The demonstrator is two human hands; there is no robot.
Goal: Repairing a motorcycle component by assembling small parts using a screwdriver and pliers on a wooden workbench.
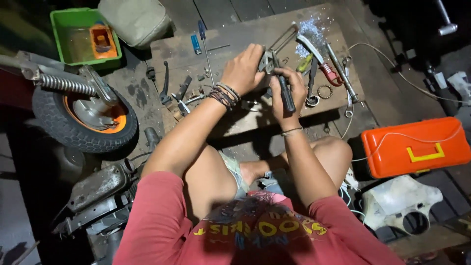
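Screwdriver [286,94], black handle, small grey metal part [268,61]

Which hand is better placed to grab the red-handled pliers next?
Probably the right hand: it is closer to the red-handled pliers, though it holds a black-handled tool. The left hand grips a metal part.

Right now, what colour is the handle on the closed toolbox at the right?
Yellow, on an orange toolbox; the head view shows it clearly.

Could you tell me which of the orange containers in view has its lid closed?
The orange toolbox with the yellow handle, on the floor at the right, is closed. The other, a small orange tray sitting inside the green bin at upper left, is open-topped.
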